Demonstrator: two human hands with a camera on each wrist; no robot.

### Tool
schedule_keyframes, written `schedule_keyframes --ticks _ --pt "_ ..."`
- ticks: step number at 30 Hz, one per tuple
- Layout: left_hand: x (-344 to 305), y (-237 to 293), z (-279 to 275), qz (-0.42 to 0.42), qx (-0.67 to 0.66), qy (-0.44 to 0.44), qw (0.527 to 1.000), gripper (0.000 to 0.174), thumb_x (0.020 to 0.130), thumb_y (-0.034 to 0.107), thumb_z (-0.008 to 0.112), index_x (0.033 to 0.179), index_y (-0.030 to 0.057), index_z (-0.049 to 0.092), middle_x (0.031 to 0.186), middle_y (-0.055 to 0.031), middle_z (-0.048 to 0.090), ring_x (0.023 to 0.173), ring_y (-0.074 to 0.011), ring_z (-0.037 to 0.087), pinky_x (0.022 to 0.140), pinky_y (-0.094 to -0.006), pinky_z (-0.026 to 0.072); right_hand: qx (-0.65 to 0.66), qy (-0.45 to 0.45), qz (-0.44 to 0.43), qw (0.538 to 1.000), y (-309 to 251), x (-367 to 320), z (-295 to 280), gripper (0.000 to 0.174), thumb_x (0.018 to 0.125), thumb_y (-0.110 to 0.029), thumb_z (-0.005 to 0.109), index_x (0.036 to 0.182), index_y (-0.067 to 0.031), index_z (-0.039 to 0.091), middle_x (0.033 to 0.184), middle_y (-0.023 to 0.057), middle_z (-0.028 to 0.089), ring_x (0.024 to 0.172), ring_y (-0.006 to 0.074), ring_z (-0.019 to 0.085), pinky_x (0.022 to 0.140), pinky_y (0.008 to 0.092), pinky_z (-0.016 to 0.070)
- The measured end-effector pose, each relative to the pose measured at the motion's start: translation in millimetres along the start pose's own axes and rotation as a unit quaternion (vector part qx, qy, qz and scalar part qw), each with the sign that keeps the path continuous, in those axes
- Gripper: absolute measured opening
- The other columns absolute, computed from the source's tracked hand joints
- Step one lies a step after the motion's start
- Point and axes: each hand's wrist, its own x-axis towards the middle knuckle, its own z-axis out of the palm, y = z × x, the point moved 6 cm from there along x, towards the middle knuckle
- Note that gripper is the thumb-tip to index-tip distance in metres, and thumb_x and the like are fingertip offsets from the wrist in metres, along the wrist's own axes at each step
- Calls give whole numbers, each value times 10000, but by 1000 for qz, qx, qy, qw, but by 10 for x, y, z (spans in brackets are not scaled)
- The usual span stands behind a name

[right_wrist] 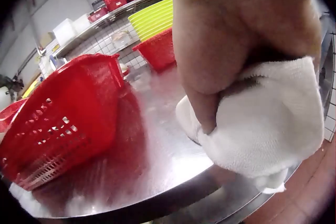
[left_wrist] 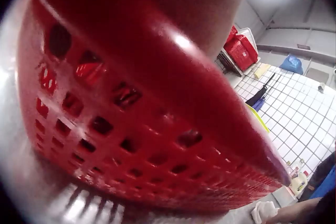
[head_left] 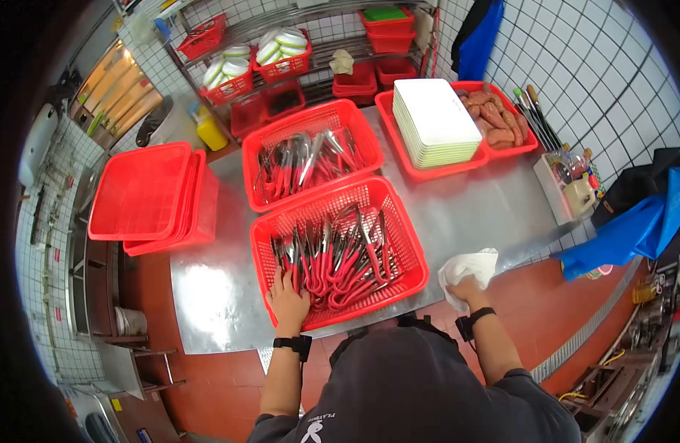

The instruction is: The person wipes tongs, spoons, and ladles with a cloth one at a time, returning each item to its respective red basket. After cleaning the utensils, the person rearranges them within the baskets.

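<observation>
In the head view, my left hand [head_left: 287, 301] reaches over the near left rim of the front red basket [head_left: 406, 247], its fingers extended at the tongs [head_left: 340, 269] with red handles. That basket holds a pile of such tongs, and in the left wrist view its perforated red wall [left_wrist: 131, 145] hides the fingers. To the basket's right, at the table edge, my right hand [head_left: 469, 290] grips a bunched white cloth [head_left: 476, 266]. The right wrist view shows the thumb and palm over the white cloth [right_wrist: 268, 119].
A second red basket [head_left: 369, 151] of metal utensils stands behind. Stacked red baskets [head_left: 141, 192] sit left on the metal table [head_left: 488, 199]. At the back right are white trays [head_left: 436, 118] in a red bin and a bin of brownish-pink lumps [head_left: 495, 122]. Bottles [head_left: 576, 188] stand right.
</observation>
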Motion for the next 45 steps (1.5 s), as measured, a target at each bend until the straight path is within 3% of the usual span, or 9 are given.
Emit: schedule_keyframes --ticks 2,6,8,11,17,21,26,36,45 --pt "-7 -21 26 3 -3 14 1000 601 713 218 656 1285 89 526 1449 -139 433 1183 -308 522 972 -487 348 4 -26 32 999 -116 -129 -168 789 704 -444 750 1243 98 552 1261 301 567 1191 384 556 1004 401 445" --pt "-7 -23 37 9 12 11 1000 592 722 218 657 1283 82 527 1461 -136 421 1187 -313 517 984 -483 345 -43 -91 -4 995 -146 -61 -171 716 699 -450 714 1176 75 615 1246 294 579 1163 373 579 986 384 462" --pt "6 -36 57 10 11 2 1000 603 721 222 659 1293 87 522 1464 -134 417 1180 -323 521 989 -485 345 -50 -81 -29 995 -115 -30 -141 661 690 -452 697 1094 70 663 1185 294 613 1122 376 604 955 384 479" --pt "2 -14 32 5 14 -12 1000 623 721 228 662 1312 98 513 1470 -130 411 1163 -342 531 995 -491 346 45 -80 -17 996 -187 -87 -296 612 678 -445 691 998 77 694 1069 295 657 1020 391 647 890 396 502" --pt "32 -4 40 2 25 -19 1000 636 716 227 659 1323 110 510 1470 -124 410 1133 -357 547 985 -496 357 77 -63 11 995 -202 -24 -326 627 671 -448 687 1004 84 689 1078 299 652 1035 389 641 900 394 498" --pt "29 -14 58 -3 27 -22 999 642 706 217 656 1321 110 509 1467 -121 413 1135 -352 548 981 -496 360 53 -65 -23 996 -196 128 -279 617 713 -435 695 1025 97 678 1088 288 656 1052 358 642 910 398 486" --pt "32 13 52 -1 30 -25 999 641 706 211 653 1322 110 505 1467 -120 412 1133 -351 550 977 -497 362 138 -41 18 989 -139 185 -335 619 727 -464 675 992 95 686 1057 308 651 1040 394 639 914 405 491" --pt "48 30 -1 -9 30 -32 999 625 719 227 651 1319 119 513 1463 -120 416 1128 -364 546 969 -496 369 131 6 16 991 -206 93 -366 636 756 -488 680 953 116 681 1008 326 653 991 407 654 866 441 505" --pt "27 6 15 -1 20 -10 1000 610 728 237 652 1306 93 516 1460 -129 418 1192 -320 523 969 -507 359 128 5 23 992 -103 129 -213 744 754 -522 679 1043 162 626 1094 376 607 1052 438 622 912 428 494"
